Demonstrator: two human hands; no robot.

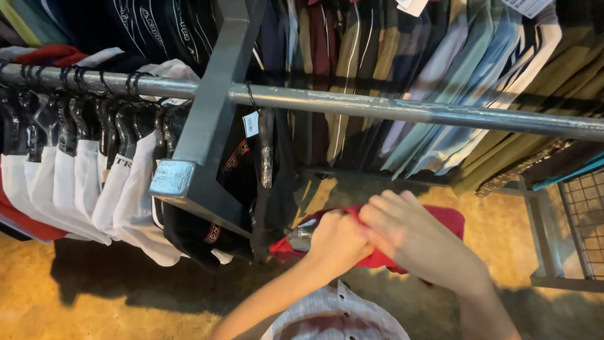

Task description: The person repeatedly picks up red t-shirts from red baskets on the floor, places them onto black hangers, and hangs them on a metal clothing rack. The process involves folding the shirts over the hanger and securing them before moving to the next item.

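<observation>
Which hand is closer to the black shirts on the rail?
Left. The left hand grips the red cloth just right of the black shirts; the right hand is farther right.

Left section of grey metal rail (402, 108) packed with white shirts (94, 189) on black hangers (75, 113); no gap there. Grey rack bracket (201, 138) juts toward viewer, blocking passage beside black garment (233, 189). Right of black garment, rail bare: open room above both hands. Wire basket (585, 220) hems far right. Folded trousers (440, 88) wall off space behind rail.
</observation>
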